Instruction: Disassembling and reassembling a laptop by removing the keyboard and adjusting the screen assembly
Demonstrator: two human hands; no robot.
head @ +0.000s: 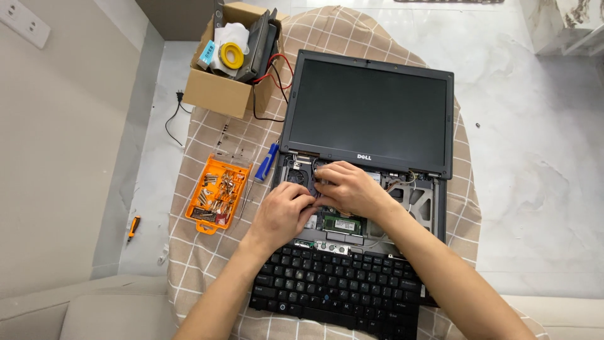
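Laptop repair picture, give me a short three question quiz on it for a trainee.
1. True or false: the keyboard is lifted off the laptop and lies in front of the open base, nearest the person.
2. Where are both hands, left hand and right hand?
A. on the screen
B. inside the open base
C. in the cardboard box
3. Fill in: the orange tray of small parts lies to the ____ of the laptop.

Key: 1 true. 2 B. 3 left.
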